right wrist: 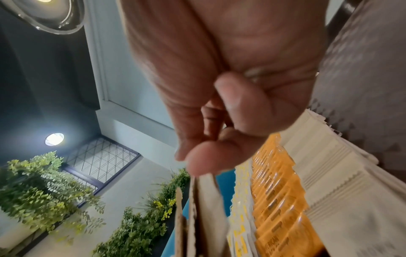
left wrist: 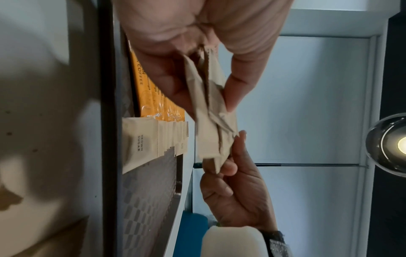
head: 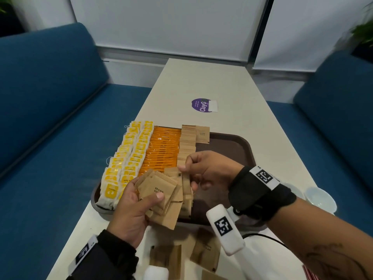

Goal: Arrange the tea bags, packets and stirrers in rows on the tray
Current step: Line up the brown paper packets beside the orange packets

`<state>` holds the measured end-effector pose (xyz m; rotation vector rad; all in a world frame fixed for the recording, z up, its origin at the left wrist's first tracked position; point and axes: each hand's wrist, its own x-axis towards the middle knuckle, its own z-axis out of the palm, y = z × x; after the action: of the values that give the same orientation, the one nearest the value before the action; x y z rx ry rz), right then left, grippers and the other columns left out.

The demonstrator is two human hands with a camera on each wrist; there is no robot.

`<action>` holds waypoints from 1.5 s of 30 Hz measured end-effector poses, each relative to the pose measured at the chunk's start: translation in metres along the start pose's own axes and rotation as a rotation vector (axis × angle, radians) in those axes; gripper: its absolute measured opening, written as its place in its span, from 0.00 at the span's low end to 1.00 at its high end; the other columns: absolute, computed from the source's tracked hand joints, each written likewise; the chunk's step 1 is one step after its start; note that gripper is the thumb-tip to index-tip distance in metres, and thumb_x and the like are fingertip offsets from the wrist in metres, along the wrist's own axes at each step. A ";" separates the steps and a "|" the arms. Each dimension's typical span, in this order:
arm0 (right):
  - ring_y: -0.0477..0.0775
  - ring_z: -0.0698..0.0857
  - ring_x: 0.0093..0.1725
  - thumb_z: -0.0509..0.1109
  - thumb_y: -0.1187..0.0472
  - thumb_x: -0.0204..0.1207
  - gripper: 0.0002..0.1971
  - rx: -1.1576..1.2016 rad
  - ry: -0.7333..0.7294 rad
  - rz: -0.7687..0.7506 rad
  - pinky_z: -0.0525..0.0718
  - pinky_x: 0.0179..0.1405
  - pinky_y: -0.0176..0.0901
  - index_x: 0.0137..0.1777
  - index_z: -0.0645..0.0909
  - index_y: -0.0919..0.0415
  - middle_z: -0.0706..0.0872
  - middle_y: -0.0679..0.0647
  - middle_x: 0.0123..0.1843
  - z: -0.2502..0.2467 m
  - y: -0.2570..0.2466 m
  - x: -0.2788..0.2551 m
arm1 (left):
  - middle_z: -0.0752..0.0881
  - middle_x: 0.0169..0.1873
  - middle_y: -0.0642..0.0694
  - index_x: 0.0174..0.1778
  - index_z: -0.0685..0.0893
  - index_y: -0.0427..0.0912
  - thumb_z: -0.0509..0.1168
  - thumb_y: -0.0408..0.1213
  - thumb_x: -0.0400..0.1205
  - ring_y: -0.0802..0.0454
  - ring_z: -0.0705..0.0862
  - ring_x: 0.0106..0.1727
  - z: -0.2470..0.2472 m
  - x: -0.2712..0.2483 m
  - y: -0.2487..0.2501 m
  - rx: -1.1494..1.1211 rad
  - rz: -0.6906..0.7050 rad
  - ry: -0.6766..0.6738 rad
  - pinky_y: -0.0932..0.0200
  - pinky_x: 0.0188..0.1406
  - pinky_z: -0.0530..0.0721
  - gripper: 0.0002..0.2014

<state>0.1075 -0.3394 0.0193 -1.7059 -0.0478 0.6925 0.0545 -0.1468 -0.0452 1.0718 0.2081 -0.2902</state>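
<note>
My left hand grips a fanned bunch of brown sugar packets above the near edge of the brown tray. My right hand pinches one packet of that bunch by its top edge between thumb and forefinger. On the tray lie a row of yellow tea bags, a row of orange coffee packets and a row of brown sugar packets. In the left wrist view the held bunch sits between both hands. The right wrist view shows the packet edges under my thumb.
Loose brown sugar packets lie on the white table in front of the tray. A purple sticker sits further back. A white dish is at the right edge. Blue benches flank the table.
</note>
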 end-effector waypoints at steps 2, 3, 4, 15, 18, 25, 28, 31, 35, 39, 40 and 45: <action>0.46 0.82 0.22 0.67 0.59 0.80 0.11 0.061 0.061 -0.013 0.65 0.14 0.32 0.38 0.72 0.61 0.83 0.69 0.47 -0.006 0.001 0.002 | 0.86 0.56 0.40 0.68 0.74 0.49 0.71 0.25 0.62 0.41 0.84 0.55 -0.001 0.001 0.002 -0.028 0.009 0.008 0.47 0.33 0.84 0.36; 0.47 0.81 0.22 0.67 0.59 0.80 0.11 0.088 0.093 -0.014 0.65 0.13 0.32 0.39 0.71 0.61 0.84 0.68 0.47 -0.008 0.002 0.003 | 0.87 0.55 0.41 0.68 0.74 0.49 0.69 0.26 0.63 0.41 0.84 0.53 -0.001 0.001 0.002 -0.036 0.010 0.006 0.47 0.31 0.85 0.35; 0.47 0.82 0.21 0.66 0.59 0.81 0.10 0.119 0.117 -0.014 0.65 0.13 0.32 0.39 0.71 0.61 0.86 0.66 0.46 -0.011 0.002 0.003 | 0.87 0.53 0.42 0.68 0.74 0.48 0.68 0.27 0.63 0.42 0.85 0.52 -0.002 0.001 0.003 -0.041 0.008 0.000 0.47 0.29 0.85 0.35; 0.49 0.87 0.23 0.62 0.67 0.83 0.07 0.206 0.409 0.017 0.71 0.12 0.31 0.43 0.72 0.62 0.89 0.57 0.34 -0.047 0.000 0.016 | 0.87 0.57 0.39 0.70 0.73 0.46 0.72 0.29 0.61 0.42 0.87 0.49 -0.006 0.006 0.002 -0.044 -0.019 -0.007 0.47 0.30 0.87 0.38; 0.49 0.86 0.25 0.67 0.75 0.78 0.10 0.146 0.541 0.054 0.74 0.16 0.34 0.44 0.72 0.60 0.86 0.59 0.38 -0.071 0.001 0.029 | 0.87 0.54 0.40 0.70 0.73 0.46 0.68 0.27 0.64 0.42 0.87 0.49 -0.009 0.008 0.003 -0.057 -0.022 -0.007 0.48 0.28 0.87 0.35; 0.43 0.80 0.17 0.65 0.74 0.77 0.09 -0.370 0.746 0.051 0.69 0.11 0.28 0.52 0.77 0.61 0.83 0.57 0.36 -0.127 -0.002 0.073 | 0.89 0.52 0.41 0.67 0.75 0.48 0.74 0.29 0.60 0.42 0.88 0.49 -0.014 0.011 0.004 -0.058 -0.027 0.015 0.48 0.27 0.88 0.37; 0.49 0.79 0.28 0.65 0.77 0.75 0.11 -0.535 0.671 0.063 0.80 0.26 0.36 0.46 0.79 0.60 0.82 0.57 0.44 -0.134 -0.006 0.091 | 0.90 0.50 0.40 0.66 0.76 0.47 0.86 0.37 0.45 0.43 0.90 0.45 -0.017 0.012 0.002 -0.049 -0.023 -0.017 0.49 0.26 0.87 0.50; 0.51 0.80 0.37 0.69 0.76 0.73 0.11 -0.676 0.575 0.075 0.82 0.37 0.41 0.45 0.81 0.59 0.83 0.59 0.50 -0.133 -0.008 0.108 | 0.90 0.49 0.40 0.64 0.77 0.47 0.87 0.43 0.28 0.46 0.91 0.43 -0.018 0.013 0.000 -0.054 -0.010 -0.027 0.50 0.27 0.87 0.61; 0.58 0.81 0.56 0.72 0.75 0.70 0.15 -0.806 0.603 0.086 0.79 0.54 0.44 0.55 0.81 0.61 0.82 0.60 0.60 -0.127 -0.009 0.126 | 0.90 0.48 0.39 0.63 0.78 0.46 0.87 0.39 0.34 0.44 0.90 0.42 -0.017 0.013 -0.002 -0.056 -0.012 -0.029 0.50 0.27 0.87 0.55; 0.59 0.79 0.63 0.72 0.74 0.71 0.19 -0.806 0.701 0.129 0.77 0.55 0.43 0.62 0.78 0.65 0.81 0.60 0.63 -0.124 -0.008 0.134 | 0.90 0.44 0.40 0.62 0.78 0.45 0.86 0.35 0.41 0.45 0.90 0.41 -0.017 0.012 0.001 -0.063 -0.011 -0.022 0.52 0.25 0.86 0.50; 0.59 0.79 0.63 0.72 0.73 0.72 0.19 -0.802 0.718 0.135 0.76 0.54 0.42 0.62 0.78 0.65 0.81 0.60 0.64 -0.124 -0.008 0.136 | 0.91 0.44 0.40 0.61 0.78 0.45 0.87 0.38 0.33 0.46 0.90 0.40 -0.017 0.013 0.000 -0.059 -0.005 -0.023 0.52 0.25 0.86 0.55; 0.59 0.80 0.60 0.73 0.72 0.71 0.20 -0.734 0.766 0.149 0.76 0.52 0.43 0.63 0.75 0.65 0.80 0.61 0.64 -0.124 -0.001 0.142 | 0.91 0.43 0.40 0.60 0.79 0.44 0.86 0.40 0.25 0.47 0.91 0.39 -0.018 0.014 -0.003 -0.079 0.023 -0.013 0.54 0.26 0.87 0.59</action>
<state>0.2822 -0.3921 -0.0280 -2.6055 0.4111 0.0652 0.0667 -0.1338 -0.0603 0.9935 0.1935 -0.2659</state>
